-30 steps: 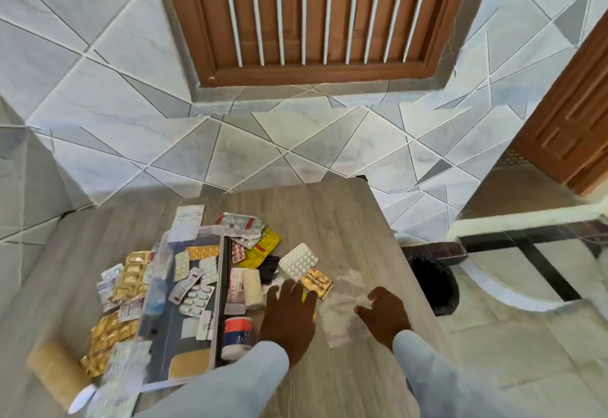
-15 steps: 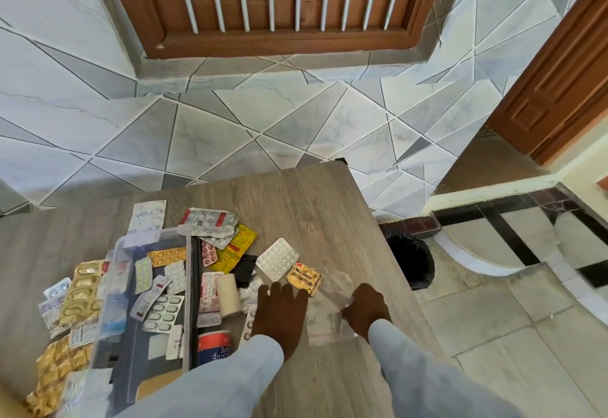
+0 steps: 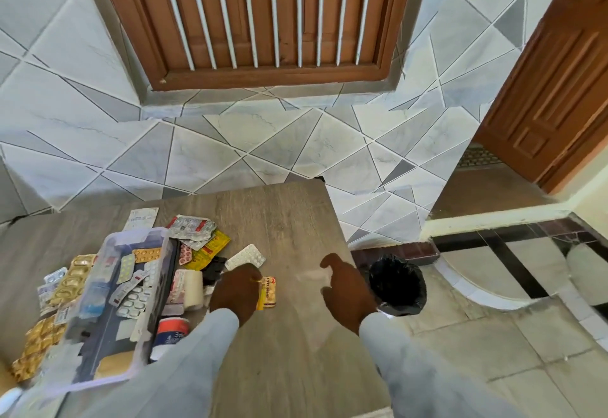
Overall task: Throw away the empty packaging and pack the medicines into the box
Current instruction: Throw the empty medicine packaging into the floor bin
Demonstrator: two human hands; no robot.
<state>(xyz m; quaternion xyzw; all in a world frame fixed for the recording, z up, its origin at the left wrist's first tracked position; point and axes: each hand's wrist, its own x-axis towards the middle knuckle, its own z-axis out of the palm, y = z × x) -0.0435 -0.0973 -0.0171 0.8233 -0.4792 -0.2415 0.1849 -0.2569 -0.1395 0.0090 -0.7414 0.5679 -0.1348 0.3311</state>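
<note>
A clear plastic box (image 3: 154, 289) stands at the table's left with several blister packs inside. More blister packs and sachets lie around it. My left hand (image 3: 235, 292) pinches an orange tablet packet (image 3: 269, 292) that stands on edge just right of the fingers. My right hand (image 3: 348, 289) is near the table's right edge, and its thumb and fingers hold a blurred, crumpled clear plastic wrapper (image 3: 311, 275). A bin lined with a black bag (image 3: 396, 286) stands on the floor just right of that hand.
A white blister pack (image 3: 245, 257), a yellow sachet (image 3: 210, 249) and a silver strip (image 3: 192, 225) lie behind my left hand. A white-capped jar (image 3: 171, 332) and a bandage roll (image 3: 192, 289) sit beside the box. Gold strips (image 3: 70, 281) lie left of it. The wooden table (image 3: 279, 220) meets a tiled wall.
My left hand has taken hold of the orange packet and turned it on edge. My right hand has lifted the clear wrapper off the table and moved right, toward the bin.
</note>
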